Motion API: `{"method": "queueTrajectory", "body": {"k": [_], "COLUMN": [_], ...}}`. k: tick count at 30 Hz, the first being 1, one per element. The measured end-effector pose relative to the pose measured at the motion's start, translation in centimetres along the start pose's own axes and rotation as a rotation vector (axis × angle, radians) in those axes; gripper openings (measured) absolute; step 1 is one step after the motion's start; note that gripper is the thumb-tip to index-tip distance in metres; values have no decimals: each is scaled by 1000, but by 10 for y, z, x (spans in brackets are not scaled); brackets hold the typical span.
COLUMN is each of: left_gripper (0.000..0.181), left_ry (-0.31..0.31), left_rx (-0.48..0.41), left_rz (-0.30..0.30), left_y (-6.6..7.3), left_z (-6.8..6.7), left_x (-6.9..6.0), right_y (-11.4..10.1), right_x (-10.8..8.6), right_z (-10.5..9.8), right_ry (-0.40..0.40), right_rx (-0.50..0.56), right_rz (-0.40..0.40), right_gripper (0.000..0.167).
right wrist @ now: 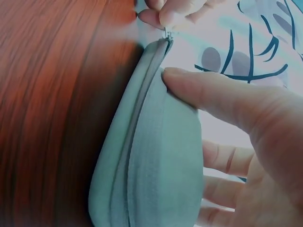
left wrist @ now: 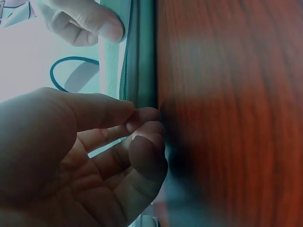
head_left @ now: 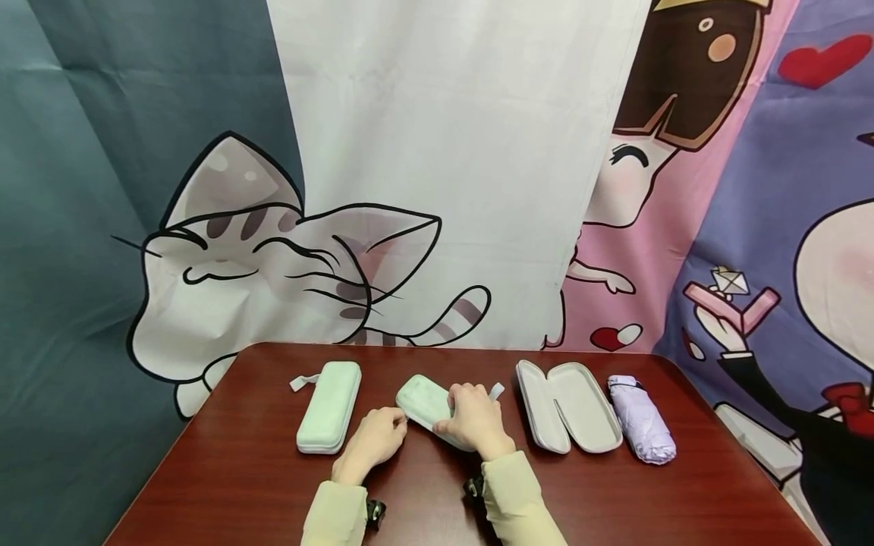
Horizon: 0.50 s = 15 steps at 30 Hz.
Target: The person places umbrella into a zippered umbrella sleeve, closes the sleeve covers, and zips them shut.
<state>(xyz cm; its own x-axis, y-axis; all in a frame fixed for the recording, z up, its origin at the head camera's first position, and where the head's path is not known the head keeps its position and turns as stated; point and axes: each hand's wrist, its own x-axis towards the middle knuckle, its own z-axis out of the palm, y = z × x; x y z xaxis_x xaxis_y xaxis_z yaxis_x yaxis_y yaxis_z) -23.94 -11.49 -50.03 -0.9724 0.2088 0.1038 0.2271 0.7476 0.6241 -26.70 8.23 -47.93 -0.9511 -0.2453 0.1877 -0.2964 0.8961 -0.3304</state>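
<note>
A mint-green zip case (head_left: 422, 397) lies at a slant in the middle of the table. My right hand (head_left: 476, 417) grips it from above, the thumb on the near side and the fingers over the far side. At the case's left end, my left hand (head_left: 375, 440) pinches the small metal zipper pull (right wrist: 168, 34). Along the side in the right wrist view, the zipper (right wrist: 130, 156) is parted behind the pull. A light loop tab sticks out beyond my right hand. The inside of the case is hidden.
To the left lies another mint-green case (head_left: 331, 408), closed, with a strap at its upper left. An unfolded pale case (head_left: 583, 409) sits right of my hands, beside a folded lavender umbrella (head_left: 642, 421). A printed curtain (head_left: 464, 152) hangs behind the table (head_left: 225, 470).
</note>
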Motion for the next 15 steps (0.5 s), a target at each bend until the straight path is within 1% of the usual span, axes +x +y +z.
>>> {"method": "queueTrajectory", "body": {"k": [7, 10, 12, 15], "left_gripper": [28, 26, 24, 21], "left_ry": [-43, -53, -56, -59], "left_rx": [-15, -19, -18, -16], "left_rz": [-1, -5, -3, 0], "left_y": [5, 5, 4, 3], "left_z": [5, 4, 4, 2], "left_x": [1, 1, 2, 2], "right_y": [-13, -18, -19, -17], "right_x": [-4, -6, -7, -7], "right_z": [2, 0, -2, -6], "right_ry": [27, 21, 15, -3], "right_rx": [-18, -23, -33, -43], "right_rz": [71, 93, 90, 60], "right_gripper": [44, 50, 54, 49]}}
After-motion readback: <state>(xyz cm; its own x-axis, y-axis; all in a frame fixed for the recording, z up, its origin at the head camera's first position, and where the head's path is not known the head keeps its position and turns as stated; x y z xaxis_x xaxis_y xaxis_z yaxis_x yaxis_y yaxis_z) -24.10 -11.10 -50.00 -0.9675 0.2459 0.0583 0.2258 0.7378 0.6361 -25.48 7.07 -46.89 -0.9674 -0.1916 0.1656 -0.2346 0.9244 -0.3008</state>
